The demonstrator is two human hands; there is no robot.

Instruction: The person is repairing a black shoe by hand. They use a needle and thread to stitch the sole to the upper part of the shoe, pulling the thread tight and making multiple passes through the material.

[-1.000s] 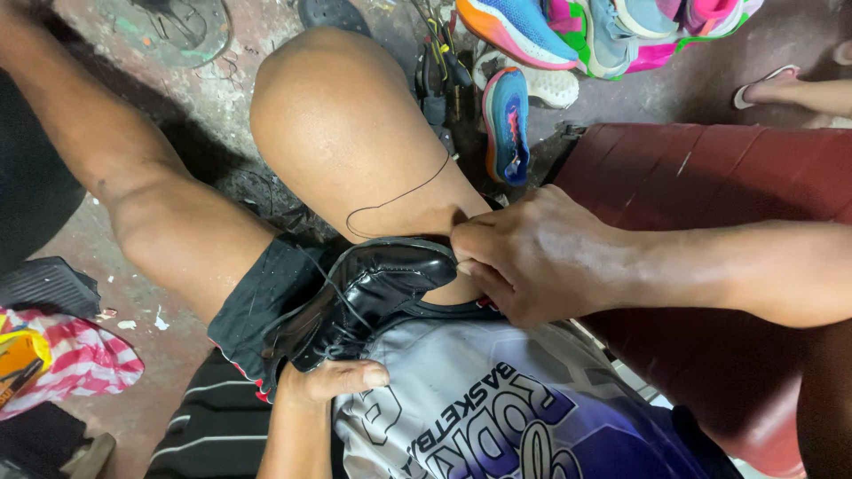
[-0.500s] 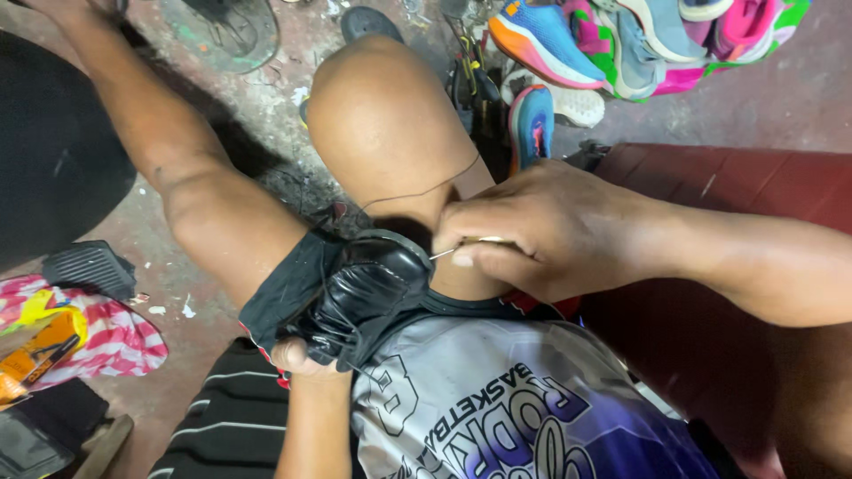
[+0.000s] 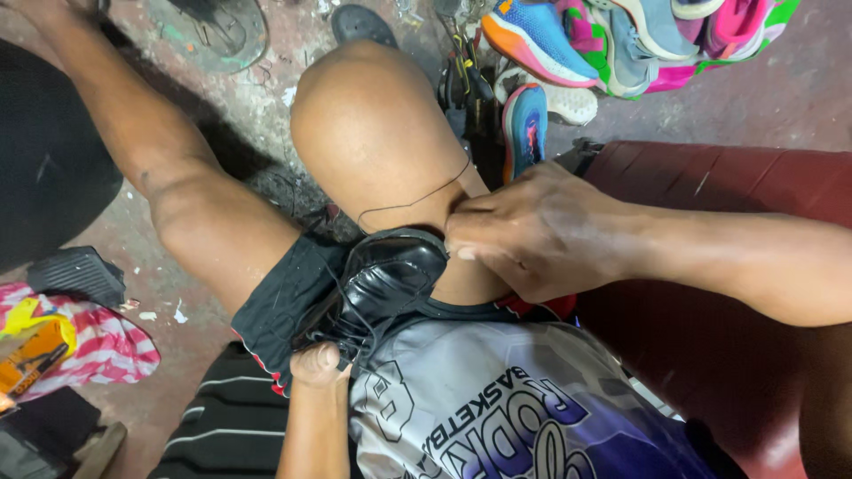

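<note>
A shiny black leather shoe point(image 3: 386, 284) rests between my thighs, toe toward my knee. My left hand point(image 3: 315, 364) grips the shoe's near end from below, fingers curled around it. My right hand point(image 3: 532, 235) is pinched tight at the shoe's far rim, holding something thin; the tool itself is hidden by the fingers. A dark thread point(image 3: 417, 200) loops from that pinch across my right knee point(image 3: 373, 133).
Colourful sports shoes point(image 3: 568, 44) lie heaped on the concrete floor at the top. A dark red bench point(image 3: 710, 293) is on the right. A red-striped cloth point(image 3: 98, 346) and a black block point(image 3: 75, 275) lie on the left. A sandal point(image 3: 209, 31) sits at top left.
My right hand has stayed pinched at the shoe's rim with small shifts. The thread loop across my knee, slack a second ago, was pulled in and now lies out again.
</note>
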